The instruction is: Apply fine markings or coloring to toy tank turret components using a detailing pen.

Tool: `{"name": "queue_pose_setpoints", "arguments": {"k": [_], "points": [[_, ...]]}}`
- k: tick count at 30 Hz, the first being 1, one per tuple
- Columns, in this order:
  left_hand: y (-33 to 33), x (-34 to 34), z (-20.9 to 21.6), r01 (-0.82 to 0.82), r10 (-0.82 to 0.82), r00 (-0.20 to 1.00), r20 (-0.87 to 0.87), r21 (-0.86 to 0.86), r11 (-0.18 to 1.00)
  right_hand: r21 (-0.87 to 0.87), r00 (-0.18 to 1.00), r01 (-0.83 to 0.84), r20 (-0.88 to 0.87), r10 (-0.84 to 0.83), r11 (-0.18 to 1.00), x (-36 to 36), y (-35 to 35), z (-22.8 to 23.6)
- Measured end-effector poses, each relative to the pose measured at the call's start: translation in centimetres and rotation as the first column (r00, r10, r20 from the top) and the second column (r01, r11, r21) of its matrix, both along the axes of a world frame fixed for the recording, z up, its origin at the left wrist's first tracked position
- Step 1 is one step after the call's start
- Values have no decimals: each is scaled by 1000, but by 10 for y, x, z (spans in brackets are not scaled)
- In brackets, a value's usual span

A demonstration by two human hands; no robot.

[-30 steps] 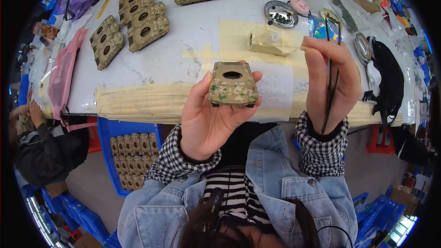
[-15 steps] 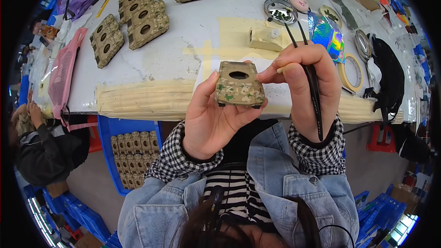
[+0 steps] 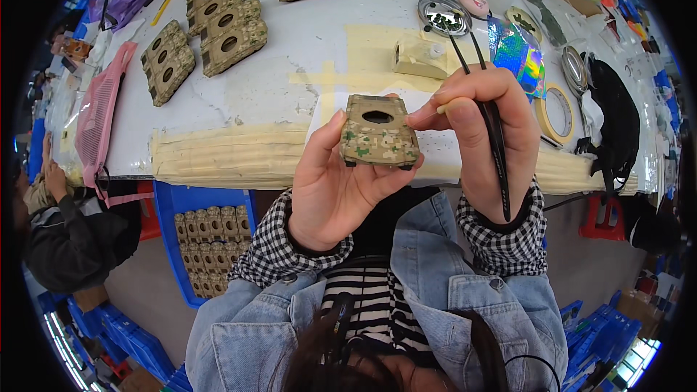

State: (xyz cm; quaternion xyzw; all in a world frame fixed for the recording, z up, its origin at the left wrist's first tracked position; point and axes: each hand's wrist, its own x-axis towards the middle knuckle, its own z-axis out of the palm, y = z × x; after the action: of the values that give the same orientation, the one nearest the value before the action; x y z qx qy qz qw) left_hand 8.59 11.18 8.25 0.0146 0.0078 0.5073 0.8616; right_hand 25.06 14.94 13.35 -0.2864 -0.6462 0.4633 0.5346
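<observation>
A model tank hull in tan and green pixel camouflage, with an oval opening in its top, rests in my left hand. The thumb and fingers grip its sides just above the table's front edge. My right hand is closed around black tweezers, whose two tips point away from me, apart and with nothing between them. Between its thumb and fingertips there is also a thin pale stick. These fingertips are close to the hull's right edge; whether they touch it I cannot tell.
Several similar hulls lie at the back left. A round metal dish holds small dark bits. Nearby are a taped block, holographic sheet and masking tape roll. Below left, a blue crate holds more hulls. A person sits at left.
The hull and both hands have hardly moved. The right fingertips and the thin stick have shifted very slightly at the hull's right edge.
</observation>
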Motion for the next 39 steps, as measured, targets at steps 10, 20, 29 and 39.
{"name": "queue_pose_setpoints", "arguments": {"k": [10, 20, 29, 39], "points": [[1, -1, -3, -13, 14, 999, 36, -11, 1000, 108, 959, 279, 20, -282, 954, 11, 24, -3], [3, -2, -6, -31, 27, 989, 148, 30, 999, 699, 625, 295, 374, -685, 651, 25, 67, -25], [4, -4, -11, -74, 65, 994, 86, 110, 991, 196, 867, 330, 323, -378, 923, 58, 16, -24], [6, -2, -14, -28, 20, 998, 61, 136, 990, -48, 946, 145, 301, -124, 988, 86, -12, -51]]}}
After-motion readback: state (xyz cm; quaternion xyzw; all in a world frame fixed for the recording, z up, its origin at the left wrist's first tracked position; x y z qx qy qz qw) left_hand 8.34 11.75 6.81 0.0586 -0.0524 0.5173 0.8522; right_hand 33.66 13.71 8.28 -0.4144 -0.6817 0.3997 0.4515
